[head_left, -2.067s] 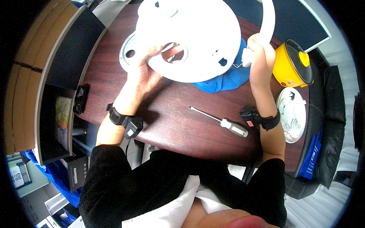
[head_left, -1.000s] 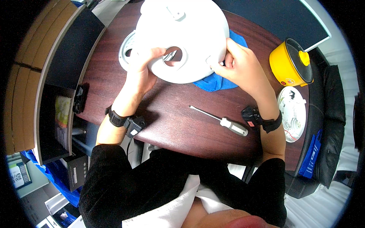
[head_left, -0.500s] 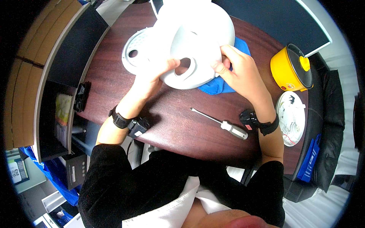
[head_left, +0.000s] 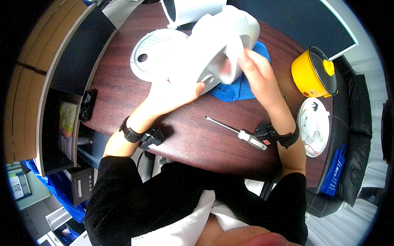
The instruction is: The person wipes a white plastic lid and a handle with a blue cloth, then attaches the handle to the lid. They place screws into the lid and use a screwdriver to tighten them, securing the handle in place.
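Observation:
A white rounded plastic housing (head_left: 207, 45) with a round opening is tilted above the table, held between both my hands. Its brightest parts are washed out. My left hand (head_left: 174, 93) supports its lower left side, thumb toward the opening and the other fingers hidden by the part. At the right rim, my right hand (head_left: 259, 78) grips the edge, with fingers partly behind it. Beneath the housing lies a blue cloth (head_left: 234, 93). A flat screwdriver (head_left: 248, 138) with a pale handle rests nearer me. To the left is a round white perforated part (head_left: 143, 43) with a hole.
At the far edge lies a white cylindrical part (head_left: 197, 11). A yellow pot (head_left: 305, 76) stands on the right, with a round white base with wires (head_left: 314, 129) nearer me. A screen (head_left: 295, 24) is behind; shelves (head_left: 78, 49) flank the table's left.
The housing has tilted and turned, its opening now facing more to the right. The white cylinder behind shows more. My left hand moved slightly right, and my right hand changed its grip on the rim.

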`<control>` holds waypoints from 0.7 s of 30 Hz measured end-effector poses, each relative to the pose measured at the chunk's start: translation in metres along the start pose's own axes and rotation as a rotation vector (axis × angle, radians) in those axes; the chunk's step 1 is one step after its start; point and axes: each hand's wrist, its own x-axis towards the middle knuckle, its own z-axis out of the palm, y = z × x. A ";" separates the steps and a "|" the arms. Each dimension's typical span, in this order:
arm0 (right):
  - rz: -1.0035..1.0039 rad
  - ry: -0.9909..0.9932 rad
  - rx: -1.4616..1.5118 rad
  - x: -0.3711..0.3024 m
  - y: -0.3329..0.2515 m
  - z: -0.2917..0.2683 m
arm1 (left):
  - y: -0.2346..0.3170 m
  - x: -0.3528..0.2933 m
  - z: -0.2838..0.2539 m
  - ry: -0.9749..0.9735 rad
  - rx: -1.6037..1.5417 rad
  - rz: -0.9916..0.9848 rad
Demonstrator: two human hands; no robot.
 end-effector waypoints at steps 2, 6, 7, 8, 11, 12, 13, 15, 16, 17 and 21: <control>0.061 -0.055 0.168 0.000 -0.001 0.000 | 0.001 -0.001 0.001 -0.007 0.017 0.082; 0.063 -0.149 0.266 0.000 -0.004 -0.001 | 0.008 -0.004 -0.005 -0.062 0.048 0.101; 0.063 -0.161 0.266 0.000 -0.005 -0.001 | 0.008 -0.004 -0.006 -0.078 0.049 0.091; 0.074 -0.155 0.274 -0.001 -0.004 -0.001 | 0.008 -0.004 -0.006 -0.076 0.042 0.069; 0.086 -0.109 0.236 0.000 0.004 0.000 | 0.006 -0.003 -0.006 -0.058 0.051 0.026; 0.080 -0.072 0.178 0.001 0.006 0.000 | 0.004 -0.002 -0.006 -0.045 0.069 0.026; 0.074 -0.036 0.121 0.002 0.008 0.001 | 0.002 -0.002 -0.006 -0.032 0.087 0.026; -0.009 0.087 -0.015 0.004 0.013 0.005 | 0.006 0.001 -0.007 0.006 0.015 -0.064; -0.050 0.148 -0.082 0.005 0.016 0.006 | 0.007 0.001 -0.008 0.023 -0.021 -0.110; -0.075 0.166 -0.208 0.007 0.015 0.003 | 0.002 0.000 -0.010 0.063 -0.144 -0.180; -0.204 0.264 -0.616 0.009 0.029 -0.011 | -0.002 0.014 -0.019 0.202 -0.568 -0.165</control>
